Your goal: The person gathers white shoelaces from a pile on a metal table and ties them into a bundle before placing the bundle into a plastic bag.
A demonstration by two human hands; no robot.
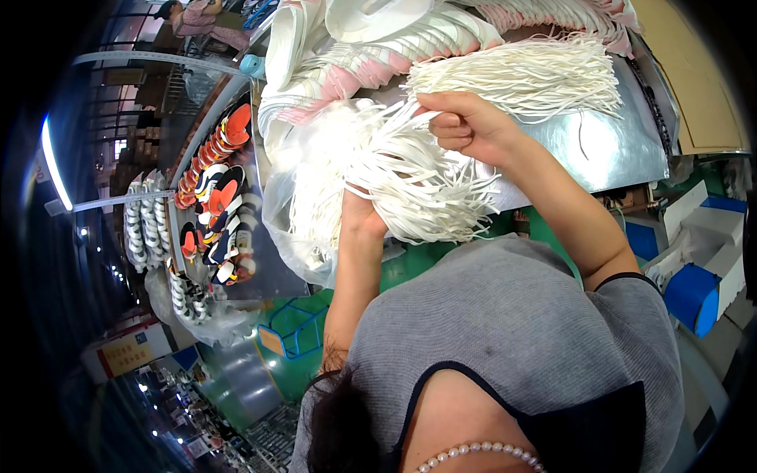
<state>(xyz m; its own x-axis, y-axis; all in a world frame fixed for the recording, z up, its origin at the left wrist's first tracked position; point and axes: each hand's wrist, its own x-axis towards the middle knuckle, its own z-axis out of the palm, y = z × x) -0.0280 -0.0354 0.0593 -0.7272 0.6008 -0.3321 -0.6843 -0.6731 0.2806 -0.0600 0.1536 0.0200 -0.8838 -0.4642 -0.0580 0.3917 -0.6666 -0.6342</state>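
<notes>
A thick bundle of white shoelaces (434,193) lies across my left hand (364,214), whose fingers are mostly buried under it. The thumb side and wrist show below the laces. At the bundle's upper right, my right hand (465,126) is closed in a pinch on a few lace ends, with its other fingers curled in. More white laces fill a see-through plastic bag (277,206) just left of and beneath the bundle. Farther back, a second heap of white laces (520,75) is spread on the metal tabletop (619,154).
Stacked white and pink shoe parts (347,83) line the far side of the table. Orange and black shoe parts (225,189) stand on a rack at left. A blue-framed stool (296,331) is on the green floor. White and blue boxes (698,260) sit at right.
</notes>
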